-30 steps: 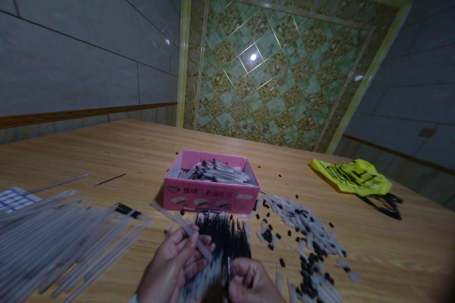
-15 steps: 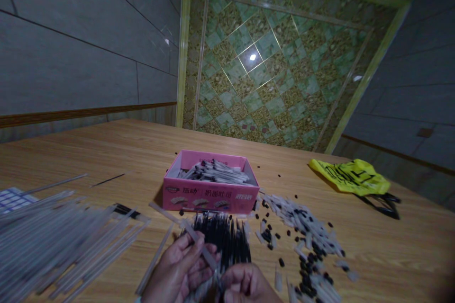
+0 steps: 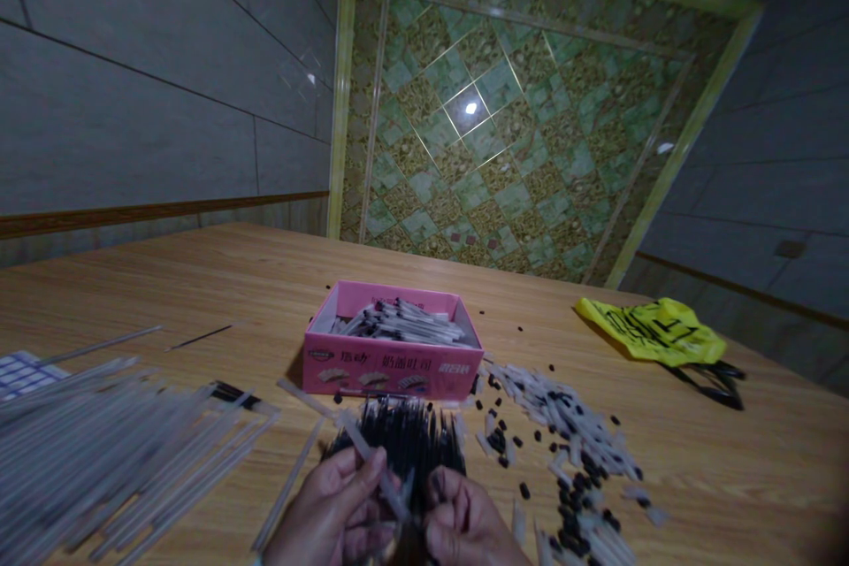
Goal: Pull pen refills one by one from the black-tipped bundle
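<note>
Between the thumb and fingers of my left hand (image 3: 338, 508) is a clear plastic tube (image 3: 368, 451), slanting down toward the right. Close beside it, my right hand (image 3: 468, 517) has its fingers pinched together; whatever they hold is too small and blurred to name. Under and beyond both hands lies a bundle of thin black sticks (image 3: 411, 433). Just behind the bundle stands a pink box (image 3: 391, 369), with many clear tubes with black ends (image 3: 415, 321) inside it.
Many long clear tubes (image 3: 99, 451) cover the left of the table. Short clear pieces (image 3: 563, 411) and black caps (image 3: 580, 491) are scattered at the right. A yellow bag (image 3: 653, 332) lies farther back, and a blue-checked item (image 3: 26, 374) at the far left.
My right hand has shifted slightly up, and a gap now shows between it and my left hand. The tube stays in my left hand.
</note>
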### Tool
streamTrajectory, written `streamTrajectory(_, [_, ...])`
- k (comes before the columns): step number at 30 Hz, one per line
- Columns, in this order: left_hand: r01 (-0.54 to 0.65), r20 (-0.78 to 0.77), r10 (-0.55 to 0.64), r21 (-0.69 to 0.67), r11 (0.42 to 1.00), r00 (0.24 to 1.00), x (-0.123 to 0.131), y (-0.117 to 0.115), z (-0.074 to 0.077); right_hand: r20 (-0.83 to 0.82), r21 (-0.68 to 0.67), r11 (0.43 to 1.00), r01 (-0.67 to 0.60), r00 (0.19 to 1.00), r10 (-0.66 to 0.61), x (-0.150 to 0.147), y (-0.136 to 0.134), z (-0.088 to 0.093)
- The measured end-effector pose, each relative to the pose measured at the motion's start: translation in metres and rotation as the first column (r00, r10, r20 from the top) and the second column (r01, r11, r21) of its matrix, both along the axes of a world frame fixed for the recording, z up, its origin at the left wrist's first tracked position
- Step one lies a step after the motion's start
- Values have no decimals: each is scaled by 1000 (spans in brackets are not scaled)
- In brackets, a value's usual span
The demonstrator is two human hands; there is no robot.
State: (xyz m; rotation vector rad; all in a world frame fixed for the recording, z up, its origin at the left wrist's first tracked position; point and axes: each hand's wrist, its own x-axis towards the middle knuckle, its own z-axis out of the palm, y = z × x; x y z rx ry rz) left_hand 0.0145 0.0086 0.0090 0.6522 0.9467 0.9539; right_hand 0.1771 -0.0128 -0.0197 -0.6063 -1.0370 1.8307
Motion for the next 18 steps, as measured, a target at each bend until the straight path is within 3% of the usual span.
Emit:
streamTrajectory(7, [75,-7,-75,5,997,997,-1,1,-1,-66,-45,997,-55,997,52,2,2,-5])
streamTrajectory(18, [9,15,-9,11,1000,1000,1,-1,1,-9,-36,999,-37,999,37,5,2,-5])
